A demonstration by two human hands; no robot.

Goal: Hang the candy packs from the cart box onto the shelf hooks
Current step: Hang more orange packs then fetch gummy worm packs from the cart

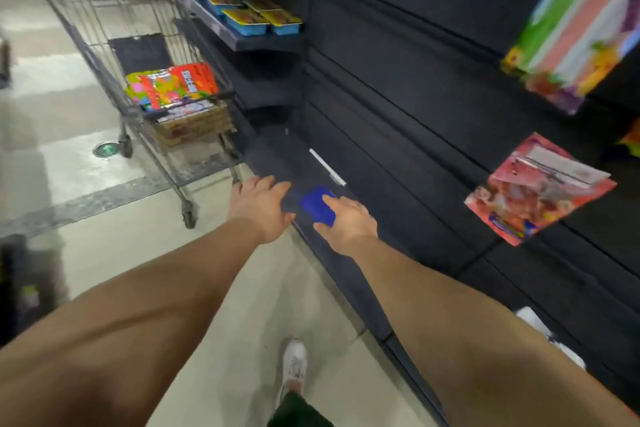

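Reaching forward and down with both hands, left hand (262, 206) spread and empty, right hand (346, 218) pinching a blue object (317, 205) above the base shelf (277, 156), candy packs (171, 85) well beyond the left hand in the cart box (194, 123), awaiting pickup.

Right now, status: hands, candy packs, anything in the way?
Left hand open, empty. Right hand grips blue object. Candy packs in cart box, untouched. Nothing between.
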